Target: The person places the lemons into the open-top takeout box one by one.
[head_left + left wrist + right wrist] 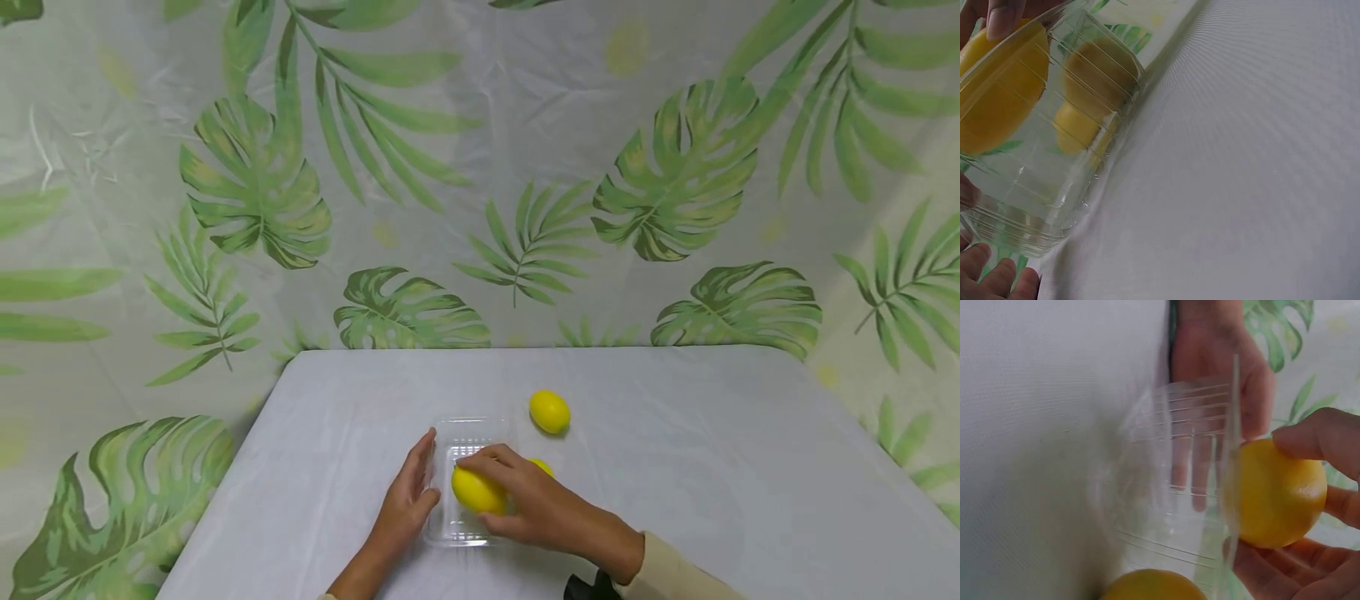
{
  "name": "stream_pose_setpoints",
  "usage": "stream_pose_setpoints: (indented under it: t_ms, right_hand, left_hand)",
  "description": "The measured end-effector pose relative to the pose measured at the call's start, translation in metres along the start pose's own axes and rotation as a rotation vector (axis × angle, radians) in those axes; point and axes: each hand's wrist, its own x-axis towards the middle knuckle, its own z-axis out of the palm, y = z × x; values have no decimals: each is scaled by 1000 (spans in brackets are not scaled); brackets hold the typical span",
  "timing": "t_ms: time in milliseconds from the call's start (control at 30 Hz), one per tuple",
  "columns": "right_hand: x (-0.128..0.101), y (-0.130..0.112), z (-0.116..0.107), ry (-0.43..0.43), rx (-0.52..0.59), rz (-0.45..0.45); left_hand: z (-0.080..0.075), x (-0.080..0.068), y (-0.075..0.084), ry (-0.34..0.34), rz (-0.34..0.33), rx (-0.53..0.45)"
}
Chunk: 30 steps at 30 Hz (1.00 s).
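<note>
Centrally on the white table point(675, 467), the right hand point(540, 508) cups a yellow lemon point(477, 490) over the clear plastic tray point(459, 435); the left hand point(408, 500), fingers straight, steadies the tray's side. The fruit is probably smooth, firm and light, best taken around its middle; the thin tray likely flexes. A second lemon point(550, 412) lies beyond the tray.

Head view high above the table point(675, 467); both wrist views close, somewhat blurred, on the tray point(465, 433).
</note>
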Motion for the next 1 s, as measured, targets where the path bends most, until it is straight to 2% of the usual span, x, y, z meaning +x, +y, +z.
stream_pose_setpoints:
  t_ms: [300,567,833,1000]
  right_hand:
    - [9,2,9,-100,16,-23]
    - [13,4,8,-170,10,-56]
    - [15,3,6,-275,22,18]
    - [17,5,5,-325,5,18]
  left_hand:
    - [-1,1,-1,2,-11,10]
    - [-3,1,-1,2,-18,-4]
    - [-4,1,0,2,5,-12]
    - [-3,1,-1,-13,4,-15]
